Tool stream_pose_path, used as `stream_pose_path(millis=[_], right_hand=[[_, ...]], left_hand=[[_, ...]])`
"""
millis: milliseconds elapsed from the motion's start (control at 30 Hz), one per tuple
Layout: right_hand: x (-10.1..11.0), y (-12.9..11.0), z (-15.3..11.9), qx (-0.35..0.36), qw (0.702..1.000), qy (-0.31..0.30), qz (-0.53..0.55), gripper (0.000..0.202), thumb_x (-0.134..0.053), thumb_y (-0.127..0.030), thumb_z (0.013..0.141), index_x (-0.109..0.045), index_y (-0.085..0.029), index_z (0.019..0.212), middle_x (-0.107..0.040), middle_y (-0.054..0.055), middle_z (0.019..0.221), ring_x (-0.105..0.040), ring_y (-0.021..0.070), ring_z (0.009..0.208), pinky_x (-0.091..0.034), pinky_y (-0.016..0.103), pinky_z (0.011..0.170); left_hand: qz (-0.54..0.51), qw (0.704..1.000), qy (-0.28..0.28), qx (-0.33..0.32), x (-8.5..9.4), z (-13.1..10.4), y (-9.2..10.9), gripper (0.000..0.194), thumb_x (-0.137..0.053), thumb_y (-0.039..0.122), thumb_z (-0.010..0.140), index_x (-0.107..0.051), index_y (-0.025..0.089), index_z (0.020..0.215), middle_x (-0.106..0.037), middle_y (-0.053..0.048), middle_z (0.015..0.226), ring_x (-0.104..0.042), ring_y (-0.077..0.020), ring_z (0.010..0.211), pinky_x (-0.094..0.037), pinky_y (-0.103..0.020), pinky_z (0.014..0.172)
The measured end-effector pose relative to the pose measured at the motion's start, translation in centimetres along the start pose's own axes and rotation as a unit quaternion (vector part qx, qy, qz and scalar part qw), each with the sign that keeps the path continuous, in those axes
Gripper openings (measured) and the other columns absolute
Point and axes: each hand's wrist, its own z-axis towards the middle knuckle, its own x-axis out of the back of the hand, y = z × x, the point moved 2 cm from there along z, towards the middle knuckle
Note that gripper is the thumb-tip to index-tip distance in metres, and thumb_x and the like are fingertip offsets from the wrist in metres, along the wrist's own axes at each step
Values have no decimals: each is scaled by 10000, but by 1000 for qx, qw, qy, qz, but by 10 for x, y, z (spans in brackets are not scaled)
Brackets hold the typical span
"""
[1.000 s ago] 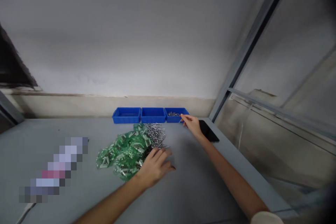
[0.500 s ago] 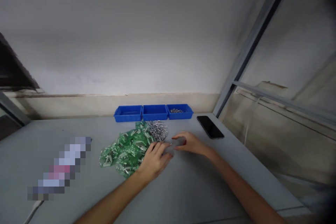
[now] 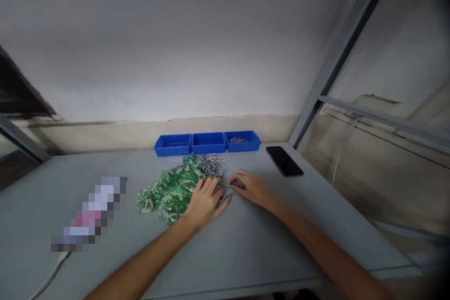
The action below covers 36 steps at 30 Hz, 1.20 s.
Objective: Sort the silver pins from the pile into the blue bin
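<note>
My left hand (image 3: 206,200) rests by the right edge of a heap of green plastic bags (image 3: 176,190) that hold small light-coloured pieces. Its fingers are bent and the thumb stands apart; nothing shows in its grasp, though the undersides of the fingers are hidden. Facing it, my right hand (image 3: 253,189) has thumb and forefinger closed in a pinch on the end of a thin metal pin (image 3: 227,184). Just beyond both hands lies a loose pile of similar metal pins (image 3: 213,164), touching the bags.
Three blue bins stand in a row at the back; metal pins (image 3: 237,140) lie in the right bin (image 3: 242,147). A black phone (image 3: 284,161) lies at the right. To the left is a pixelated long object (image 3: 89,213) with a white cable (image 3: 52,274). A metal frame (image 3: 309,112) rises at the right edge.
The fingers of my right hand have come together on a pin, where thumb and forefinger were apart before. My left thumb has moved away from its fingers. The view has shifted slightly.
</note>
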Motion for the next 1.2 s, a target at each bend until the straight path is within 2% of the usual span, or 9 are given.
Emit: stream_pose_path(millis=[133, 267, 367, 600, 800, 900, 1000, 1067, 1200], right_hand=[[15, -6, 0, -7, 999, -11, 30, 83, -585, -255, 787, -626, -218, 849, -615, 12, 866, -554, 130, 685, -401, 244, 625], [33, -18, -1, -25, 996, 27, 82, 83, -601, -262, 763, -644, -215, 817, -625, 18, 862, -539, 109, 609, -409, 238, 568], [37, -30, -2, -13, 989, 45, 142, 71, -618, -244, 737, -644, -207, 792, -631, 19, 883, -542, 101, 603, -409, 221, 524], [34, -42, -4, 5, 968, 25, 249, 78, -629, -176, 697, -643, -198, 771, -632, 4, 821, -525, 82, 575, -398, 190, 480], [25, -49, -6, 1, 956, 27, 292, 103, -662, -251, 712, -676, -195, 797, -616, 11, 800, -511, 79, 574, -386, 184, 471], [18, -49, -6, -23, 944, 23, 329, 182, -660, -294, 725, -665, -200, 880, -614, 12, 819, -501, 72, 558, -377, 176, 452], [15, -45, -4, -58, 935, 30, 350, 239, -559, -333, 810, -623, -209, 1005, -608, 20, 857, -491, 57, 516, -391, 180, 447], [14, -43, -2, -52, 939, 34, 339, 218, -518, -317, 837, -633, -209, 989, -595, 33, 918, -506, 58, 537, -410, 186, 463], [12, -42, -1, 4, 959, 18, 284, 101, -617, -218, 752, -675, -207, 834, -592, 26, 954, -543, 85, 638, -426, 191, 505]], left_hand=[[9, 1000, 13, 15, 2, 1, -3, 271, -498, 301, 845, -593, 155, 638, -586, -87, 918, -545, -221, 884, -388, -372, 761], [20, 999, 30, 2, 5, 1, -3, 237, -494, 297, 849, -597, 155, 689, -586, -86, 921, -537, -221, 888, -384, -373, 777], [21, 999, 39, 13, 6, 1, -4, 218, -486, 299, 859, -584, 154, 731, -586, -81, 904, -532, -212, 865, -384, -364, 776], [8, 999, 41, 27, 4, 0, -6, 198, -457, 316, 881, -563, 148, 870, -582, -90, 920, -517, -218, 884, -382, -352, 778], [-46, 997, 64, 14, 4, -3, -5, 140, -453, 236, 862, -558, 149, 895, -580, -85, 899, -523, -202, 880, -369, -331, 766], [-56, 995, 74, 38, 5, -4, -5, 131, -475, 235, 846, -566, 153, 893, -579, -85, 895, -526, -204, 866, -363, -332, 752], [-67, 991, 87, 75, 5, -4, -6, 106, -497, 215, 842, -568, 164, 901, -581, -80, 917, -531, -198, 886, -359, -330, 766], [-73, 989, 99, 80, 6, -4, -6, 96, -503, 205, 842, -568, 168, 904, -583, -77, 921, -534, -195, 897, -360, -327, 773], [-74, 990, 115, 43, 9, -4, -3, 110, -509, 196, 840, -568, 169, 928, -586, -69, 894, -536, -185, 876, -363, -319, 761]])
